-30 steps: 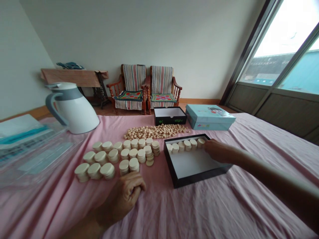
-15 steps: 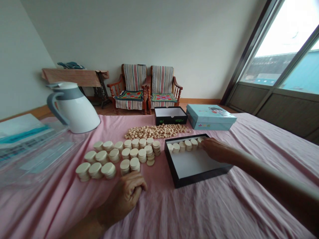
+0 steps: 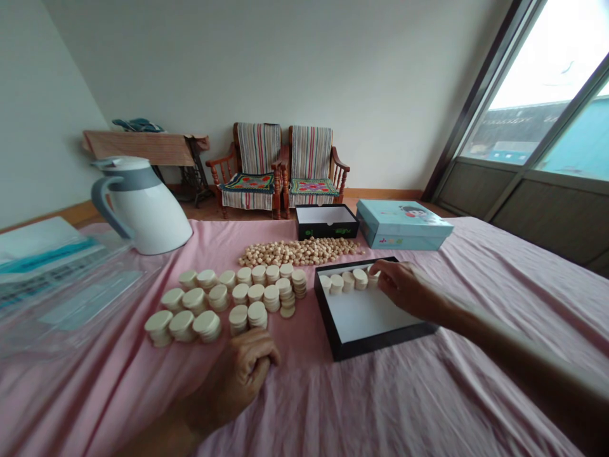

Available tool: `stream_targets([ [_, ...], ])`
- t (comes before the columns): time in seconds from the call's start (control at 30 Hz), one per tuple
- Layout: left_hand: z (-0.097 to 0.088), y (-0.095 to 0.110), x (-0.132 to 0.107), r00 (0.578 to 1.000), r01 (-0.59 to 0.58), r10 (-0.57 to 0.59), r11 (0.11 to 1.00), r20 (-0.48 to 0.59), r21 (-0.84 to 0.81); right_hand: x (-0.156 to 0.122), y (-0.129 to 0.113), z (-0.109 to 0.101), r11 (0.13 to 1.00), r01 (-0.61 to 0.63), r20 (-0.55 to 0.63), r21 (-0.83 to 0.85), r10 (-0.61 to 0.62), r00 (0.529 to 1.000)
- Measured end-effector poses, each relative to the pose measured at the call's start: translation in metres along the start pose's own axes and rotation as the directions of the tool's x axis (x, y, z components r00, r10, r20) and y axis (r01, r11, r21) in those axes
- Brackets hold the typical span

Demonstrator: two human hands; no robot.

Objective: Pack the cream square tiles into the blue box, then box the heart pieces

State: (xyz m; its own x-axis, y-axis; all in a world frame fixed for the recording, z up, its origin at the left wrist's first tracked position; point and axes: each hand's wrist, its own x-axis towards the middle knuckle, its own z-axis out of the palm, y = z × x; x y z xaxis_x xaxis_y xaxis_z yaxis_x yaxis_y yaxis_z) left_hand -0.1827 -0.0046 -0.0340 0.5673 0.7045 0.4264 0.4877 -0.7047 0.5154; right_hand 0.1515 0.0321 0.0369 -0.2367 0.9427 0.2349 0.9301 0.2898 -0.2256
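My left hand [image 3: 247, 368] rests on the pink cloth, fingers curled into a loose fist with nothing seen in them. Just beyond its knuckles stands a stack of round pale wooden discs [image 3: 257, 314], among several such stacks in rows. My right hand [image 3: 399, 289] reaches into a shallow black-rimmed box lid [image 3: 342, 350] with a white inside. Its fingers close around a disc stack [image 3: 372, 277] near the far wall. To the left of that stack, more disc stacks [image 3: 347, 280] stand in a line. My hand hides whatever lies behind it.
Small wooden pieces [image 3: 299, 252] lie in a long heap behind the stacks. Farther back are an open black box [image 3: 327, 230] and a light blue box [image 3: 404, 225]. A white and grey jug [image 3: 155, 209] and clear plastic packaging [image 3: 90, 298] are at the left.
My right hand has shifted slightly left along the row in the box lid, from the end stack to one nearer the middle. My left hand stays put.
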Motion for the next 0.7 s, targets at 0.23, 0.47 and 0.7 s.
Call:
stream_targets([
  [0.23, 0.000, 0.000, 0.000, 1.000, 0.014, -0.014, 1.000, -0.008, 0.018, -0.040, -0.089, -0.004, 0.941, 0.324, 0.001, 0.096, -0.326, 0.945],
  [0.47, 0.001, -0.002, 0.001, 1.000, 0.011, -0.011, 0.999, -0.018, 0.041, 0.003, -0.026, -0.005, 0.991, 0.127, -0.079, 0.040, -0.124, 0.989],
  [0.7, 0.001, -0.003, 0.001, 1.000, 0.013, -0.012, 0.999, -0.015, 0.035, 0.024, 0.012, 0.018, 0.976, 0.181, 0.090, -0.119, -0.171, 0.981],
])
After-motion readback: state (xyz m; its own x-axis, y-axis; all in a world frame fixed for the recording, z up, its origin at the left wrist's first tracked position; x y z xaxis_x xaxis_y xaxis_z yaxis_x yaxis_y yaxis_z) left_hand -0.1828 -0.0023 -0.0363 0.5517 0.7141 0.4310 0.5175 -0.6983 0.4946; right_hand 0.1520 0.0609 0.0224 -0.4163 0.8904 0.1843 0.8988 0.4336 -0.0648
